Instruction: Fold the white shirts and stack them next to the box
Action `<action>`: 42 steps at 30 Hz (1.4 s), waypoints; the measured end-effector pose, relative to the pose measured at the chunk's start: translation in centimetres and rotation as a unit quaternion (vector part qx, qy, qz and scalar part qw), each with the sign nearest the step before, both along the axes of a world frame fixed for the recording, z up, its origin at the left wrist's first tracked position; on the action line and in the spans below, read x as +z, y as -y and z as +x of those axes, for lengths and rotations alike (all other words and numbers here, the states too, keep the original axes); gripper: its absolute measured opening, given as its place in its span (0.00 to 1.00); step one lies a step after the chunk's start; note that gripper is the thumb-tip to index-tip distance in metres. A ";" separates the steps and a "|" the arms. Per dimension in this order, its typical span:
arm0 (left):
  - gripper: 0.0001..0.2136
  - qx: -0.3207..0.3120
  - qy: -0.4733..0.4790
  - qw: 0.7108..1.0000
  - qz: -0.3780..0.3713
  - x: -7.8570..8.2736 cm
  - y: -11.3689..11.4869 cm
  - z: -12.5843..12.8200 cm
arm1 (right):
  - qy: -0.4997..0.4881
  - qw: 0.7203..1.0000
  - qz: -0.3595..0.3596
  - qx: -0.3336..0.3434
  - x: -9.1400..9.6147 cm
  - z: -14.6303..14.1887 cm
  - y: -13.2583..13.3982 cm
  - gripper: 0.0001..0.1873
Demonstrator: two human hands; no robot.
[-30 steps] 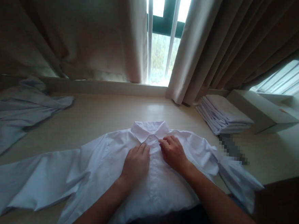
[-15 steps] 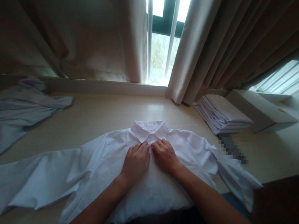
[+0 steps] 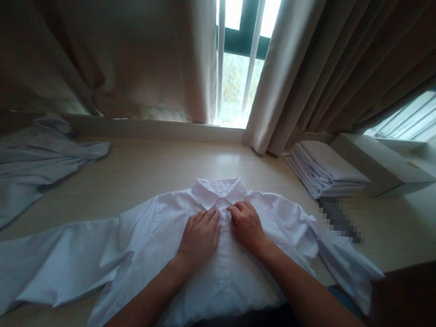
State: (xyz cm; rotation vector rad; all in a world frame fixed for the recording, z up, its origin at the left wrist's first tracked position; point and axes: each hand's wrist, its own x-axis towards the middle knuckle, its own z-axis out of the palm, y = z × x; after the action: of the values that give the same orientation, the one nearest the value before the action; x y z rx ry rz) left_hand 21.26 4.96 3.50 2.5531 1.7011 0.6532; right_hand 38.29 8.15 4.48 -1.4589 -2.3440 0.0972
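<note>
A white long-sleeved collared shirt (image 3: 197, 291) lies front up, its collar away from me. My left hand (image 3: 201, 234) rests on the shirt's chest just left of the button placket, fingers laid forward close together and thumb mostly hidden. Right of the placket, just below the collar, my right hand (image 3: 246, 225) has its fingers bent and closed on the shirt fabric. A small gap separates the two hands. One sleeve stretches far out to the left; the other drops over the table edge at right.
On the pale table (image 3: 158, 159), a crumpled light shirt (image 3: 23, 165) lies at left. At the back right stand a stack of folded white shirts (image 3: 326, 166) and a light box (image 3: 382, 162). A dark pixelated object (image 3: 339, 219) lies before the stack. Curtains (image 3: 283, 78) hang behind.
My right hand has shifted slightly right, away from the placket, widening the gap between my hands. My left hand has barely moved. The view has tilted slightly.
</note>
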 end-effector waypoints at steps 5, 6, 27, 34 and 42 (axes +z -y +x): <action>0.17 0.008 0.032 0.999 -0.015 0.2 -0.3 -0.2 | 0.050 0.999 -0.023 0.003 -0.1 -0.3 0.4 0.12; 0.17 0.008 0.041 0.999 -0.016 0.2 -0.4 -0.3 | 0.054 0.998 -0.023 0.004 -0.1 -0.4 0.5 0.13; 0.21 0.042 -0.070 0.997 0.011 0.6 -0.3 0.1 | 0.082 0.996 -0.010 -0.017 0.8 0.1 0.2 0.21; 0.20 0.029 -0.061 0.997 0.020 0.1 -0.3 0.0 | 0.079 0.997 -0.003 -0.018 -0.3 0.4 -0.6 0.22; 0.25 0.030 -0.049 0.998 0.041 0.3 -0.4 -0.1 | 0.080 0.996 -0.023 -0.017 -0.2 0.2 -0.1 0.23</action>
State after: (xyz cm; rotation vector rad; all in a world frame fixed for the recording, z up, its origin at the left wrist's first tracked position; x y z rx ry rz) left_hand 21.18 5.39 3.76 2.6405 1.8240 0.6216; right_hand 38.53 8.23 4.26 -1.5819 -2.4560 0.0250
